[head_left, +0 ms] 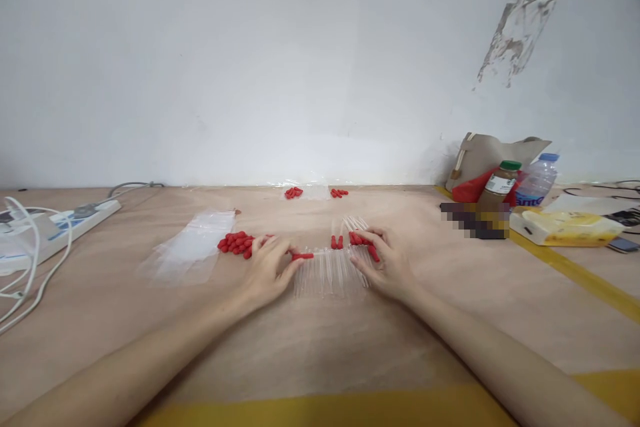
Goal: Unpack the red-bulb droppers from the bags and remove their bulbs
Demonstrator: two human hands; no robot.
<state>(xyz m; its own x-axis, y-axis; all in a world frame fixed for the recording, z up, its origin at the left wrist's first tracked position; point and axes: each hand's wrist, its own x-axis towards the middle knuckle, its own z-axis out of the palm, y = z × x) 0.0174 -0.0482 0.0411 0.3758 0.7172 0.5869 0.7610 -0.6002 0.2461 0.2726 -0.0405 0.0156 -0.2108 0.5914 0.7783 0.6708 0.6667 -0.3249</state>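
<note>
Between the thumb and fingers of my left hand point(273, 267) is a red dropper bulb point(304, 256), lying nearly level. My right hand point(387, 263) curls around several red-ended pieces point(373, 252) at the right end of a row of clear thin tubes point(327, 273); its thumb and fingertips close on them. Two tubes with red bulbs point(337, 242) lie just beyond the row, between my hands. A pile of loose red bulbs point(235, 244) lies beside my left hand, partly hidden by it. More clear tubes point(355, 222) fan out behind my right fingers.
Clear plastic bags point(193, 247) lie left of the pile. Small bags with red pieces point(294, 193) rest near the wall. A power strip point(60, 233) with white cables is far left. Bottles point(500, 185), a grey bag point(493, 150) and a yellow tissue pack point(570, 227) stand right.
</note>
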